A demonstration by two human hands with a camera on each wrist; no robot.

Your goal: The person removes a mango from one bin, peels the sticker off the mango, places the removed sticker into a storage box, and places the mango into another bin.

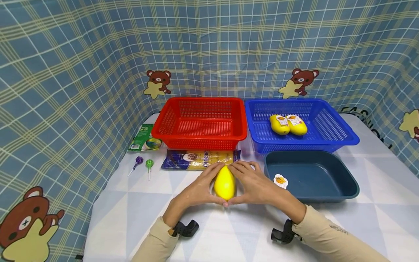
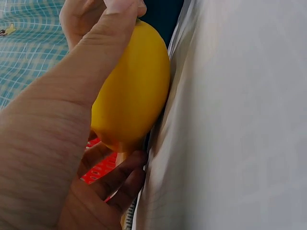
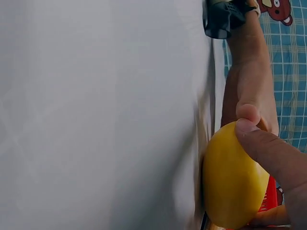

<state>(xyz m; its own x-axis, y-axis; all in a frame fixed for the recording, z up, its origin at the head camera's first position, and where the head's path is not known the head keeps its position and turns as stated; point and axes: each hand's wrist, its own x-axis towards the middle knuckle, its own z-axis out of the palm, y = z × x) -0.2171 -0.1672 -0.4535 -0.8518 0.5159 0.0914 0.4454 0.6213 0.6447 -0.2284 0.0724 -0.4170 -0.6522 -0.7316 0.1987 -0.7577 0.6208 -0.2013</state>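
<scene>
Both hands cup one yellow fruit at lower centre of the head view: the left hand curls round its left flank, the right hand round its right, thumbs nearly meeting at the near tip. Each hand is grasping it, not just resting. The left wrist view shows the fruit lying on the white cloth with the thumb over its top and the fingers tucked below; the right wrist view shows the fruit the same way, under the right thumb.

It looks smooth, glossy and rounded, tapering to a point, so probably firm, light and a little slippery; the broad middle, where the palms now sit, seems the safest hold.

Just behind it lies a flat packet, and to its right, close by, a dark tray with a small sticker at its near left corner. Behind these stand a red basket and a blue basket holding two like fruits. At left lie two lollipops and a green pack. The table's open cloth lies in the lower part of the frame, ending at its near edge.
</scene>
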